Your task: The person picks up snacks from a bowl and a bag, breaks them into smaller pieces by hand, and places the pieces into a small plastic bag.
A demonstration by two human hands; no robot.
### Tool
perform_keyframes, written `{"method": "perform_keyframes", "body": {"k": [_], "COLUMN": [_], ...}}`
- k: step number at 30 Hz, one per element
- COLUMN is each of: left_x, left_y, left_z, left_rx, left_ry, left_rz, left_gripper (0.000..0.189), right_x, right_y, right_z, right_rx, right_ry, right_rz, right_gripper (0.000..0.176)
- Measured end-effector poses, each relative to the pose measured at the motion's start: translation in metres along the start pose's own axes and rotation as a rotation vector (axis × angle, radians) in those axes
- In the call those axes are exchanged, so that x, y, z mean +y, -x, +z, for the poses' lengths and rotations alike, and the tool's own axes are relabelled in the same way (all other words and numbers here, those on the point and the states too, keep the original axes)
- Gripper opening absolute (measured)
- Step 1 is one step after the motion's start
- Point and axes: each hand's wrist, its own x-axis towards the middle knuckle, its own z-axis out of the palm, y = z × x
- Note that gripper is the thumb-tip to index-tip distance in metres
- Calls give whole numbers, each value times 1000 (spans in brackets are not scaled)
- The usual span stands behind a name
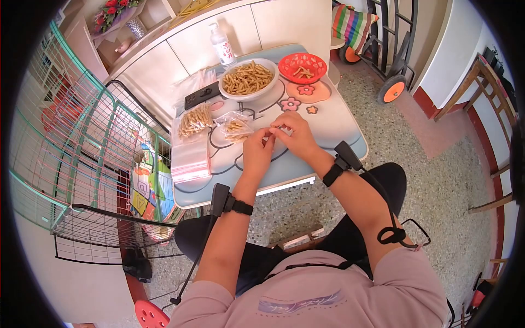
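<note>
My left hand (258,148) and my right hand (295,134) meet over the front part of the small table (333,123), fingertips pinched together. Whatever is between them is too small or hidden to name. Just left of my left hand lies a clear plastic bag (234,127) with several tan stick-shaped pieces inside. Beyond it is a fuller bag of sticks (195,121). A stack of flat clear bags (190,162) with reddish edges rests at the table's left. Behind my hands stands a white bowl (249,97) heaped with the same tan sticks (249,77).
A red plastic basket (285,76) holds a few sticks at the back right. A clear bottle (221,46) and a black phone-like object (202,96) are farther back. A wire cage (71,131) borders the left; a hand cart (391,87) stands beyond the table.
</note>
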Motion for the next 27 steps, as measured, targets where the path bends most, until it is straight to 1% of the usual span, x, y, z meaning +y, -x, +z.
{"method": "perform_keyframes", "body": {"k": [5, 8, 11, 14, 17, 20, 27], "left_x": [2, 5, 2, -3, 0, 0, 5], "left_y": [0, -1, -2, -2, -1, 0, 0], "left_z": [-1, -1, 1, 1, 0, 0, 1], "left_rx": [-18, -12, -3, 23, 16, 35, 22], "left_ry": [-12, -4, -10, 0, 27, 62, 72], "left_rz": [11, -10, -10, -13, -48, -40, -3], "left_gripper": [17, 17, 16, 16, 14, 14, 19], "right_x": [-6, -7, -4, -3, -6, -6, -7], "right_y": [-2, -2, -1, 0, 1, 1, -1], "right_z": [-2, -4, -3, -2, -1, -2, -3], "right_rx": [15, 0, 17, 5, 0, -19, 13], "right_ry": [-15, -2, 11, 11, -61, -40, -62], "right_rz": [12, 56, 20, 26, 95, 81, 97], "right_gripper": [10, 9, 8, 9, 9, 10, 10]}}
